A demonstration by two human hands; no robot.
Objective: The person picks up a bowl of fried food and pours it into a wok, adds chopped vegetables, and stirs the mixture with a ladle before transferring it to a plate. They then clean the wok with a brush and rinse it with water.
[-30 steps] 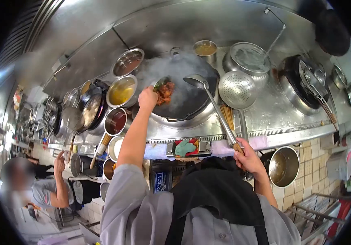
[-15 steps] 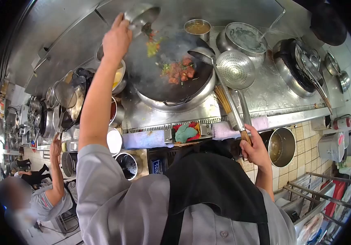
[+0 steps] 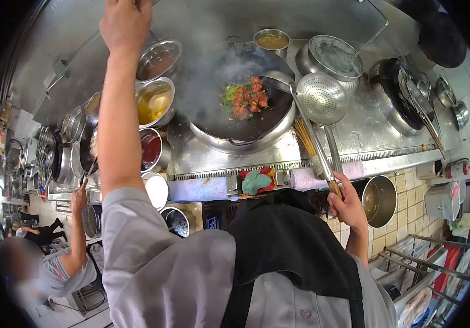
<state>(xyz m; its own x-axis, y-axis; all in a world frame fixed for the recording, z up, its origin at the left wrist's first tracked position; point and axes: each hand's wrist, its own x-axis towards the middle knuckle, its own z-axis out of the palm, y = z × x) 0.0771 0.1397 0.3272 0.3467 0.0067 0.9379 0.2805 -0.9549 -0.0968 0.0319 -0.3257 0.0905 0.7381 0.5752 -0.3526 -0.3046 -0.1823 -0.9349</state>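
A dark wok sits on the stove with red-brown chunks and green pieces in its middle, and steam rises over it. My right hand is closed round the wooden end of the ladle's handle; the ladle's bowl lies at the wok's right side. High at the upper left is my left hand, its fingers partly cut off by the frame's top edge. What it holds, if anything, is out of view.
Left of the wok stand bowls of yellow liquid and red sauce. A perforated skimmer and a pot of cloudy liquid are at the right. Another person works at far left.
My left hand has moved up and left, and the metal bowl it was tipping has left view. The falling green pieces are now in the wok. My right hand keeps its grip on the ladle.
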